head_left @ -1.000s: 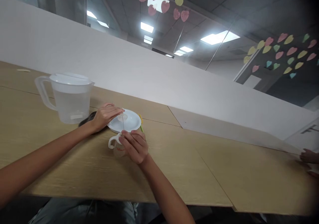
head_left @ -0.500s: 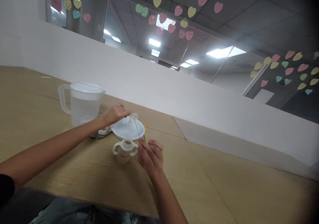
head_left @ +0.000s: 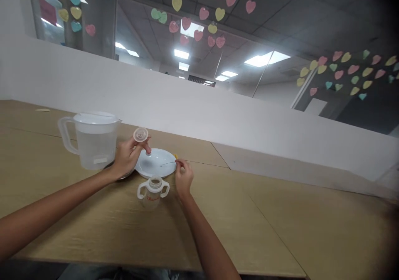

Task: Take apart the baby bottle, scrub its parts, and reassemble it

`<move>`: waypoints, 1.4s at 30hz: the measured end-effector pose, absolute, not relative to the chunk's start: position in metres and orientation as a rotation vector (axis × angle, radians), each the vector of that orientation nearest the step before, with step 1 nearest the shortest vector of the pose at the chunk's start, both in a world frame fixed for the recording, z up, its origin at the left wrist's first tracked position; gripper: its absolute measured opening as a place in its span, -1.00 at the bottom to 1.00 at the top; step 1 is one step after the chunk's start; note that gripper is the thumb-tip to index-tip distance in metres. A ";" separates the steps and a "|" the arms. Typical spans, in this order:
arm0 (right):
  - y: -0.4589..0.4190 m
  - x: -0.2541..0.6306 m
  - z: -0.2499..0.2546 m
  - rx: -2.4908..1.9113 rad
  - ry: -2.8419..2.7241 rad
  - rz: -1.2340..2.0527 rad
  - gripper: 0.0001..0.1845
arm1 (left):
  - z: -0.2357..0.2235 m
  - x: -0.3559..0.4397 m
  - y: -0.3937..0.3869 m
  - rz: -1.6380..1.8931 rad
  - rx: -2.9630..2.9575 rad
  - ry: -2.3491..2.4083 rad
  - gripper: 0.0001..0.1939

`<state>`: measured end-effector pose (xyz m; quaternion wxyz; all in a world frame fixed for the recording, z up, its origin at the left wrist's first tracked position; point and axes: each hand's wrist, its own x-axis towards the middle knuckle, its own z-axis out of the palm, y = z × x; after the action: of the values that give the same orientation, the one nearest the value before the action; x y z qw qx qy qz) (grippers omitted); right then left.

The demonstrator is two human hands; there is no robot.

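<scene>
Two bare hands are busy over the table (head_left: 237, 222)! High on the left, the left hand (head_left: 125, 157) grasps a round translucent piece (head_left: 141, 134), its ringed face turned toward us, raised beside the white plate (head_left: 156, 168); part of that grip is hidden behind it. Across on the right, the right hand (head_left: 184, 177) pinches a thin rod (head_left: 168, 163) at one end, the free tip out over the plate, and whether it touches down I cannot tell.

Now, the handling! That round piece looks light and soft, likely rubbery, probably slippery if wet; its rim seems the surest hold. The rod looks feather-light and bendable, so a fingertip pinch near the end suits it. Just in front of the plate stands the two-handled bottle (head_left: 152, 197), upright, mouth open: stiff, light plastic by the look, best taken by both side loops. Off left, the pitcher (head_left: 97, 143) promises real weight if filled, so its big handle is the place to grab.
</scene>
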<state>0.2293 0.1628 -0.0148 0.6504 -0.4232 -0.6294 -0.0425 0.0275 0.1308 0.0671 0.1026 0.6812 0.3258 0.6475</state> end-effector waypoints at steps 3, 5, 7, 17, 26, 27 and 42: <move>0.165 0.229 -0.023 -1.025 -1.385 0.064 -0.81 | 0.058 0.037 0.118 1.829 1.892 0.815 -0.71; 0.166 0.228 -0.024 -1.036 -1.370 0.106 -0.81 | 0.051 0.042 0.111 1.765 1.870 0.758 -0.72; 0.167 0.228 -0.025 -1.044 -1.375 0.116 -0.81 | 0.044 0.045 0.107 1.699 1.866 0.741 -0.73; 0.172 0.229 -0.030 -1.151 -1.433 0.078 -0.83 | 0.019 0.041 0.104 1.338 2.135 0.957 -0.62; 0.174 0.232 -0.035 -1.173 -1.498 0.064 -0.79 | 0.026 0.039 0.102 1.258 2.416 1.015 -0.66; 0.175 0.232 -0.035 -1.167 -1.516 0.064 -0.77 | 0.025 0.040 0.103 1.229 2.397 0.996 -0.67; 0.183 0.233 -0.047 -1.179 -1.754 0.025 -0.58 | 0.011 0.041 0.122 0.993 1.956 0.892 -0.67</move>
<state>0.2335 0.1826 -0.0468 0.4917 -0.4857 -0.7226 0.0101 0.0409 0.1218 0.0108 0.3774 0.7650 0.3488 0.3882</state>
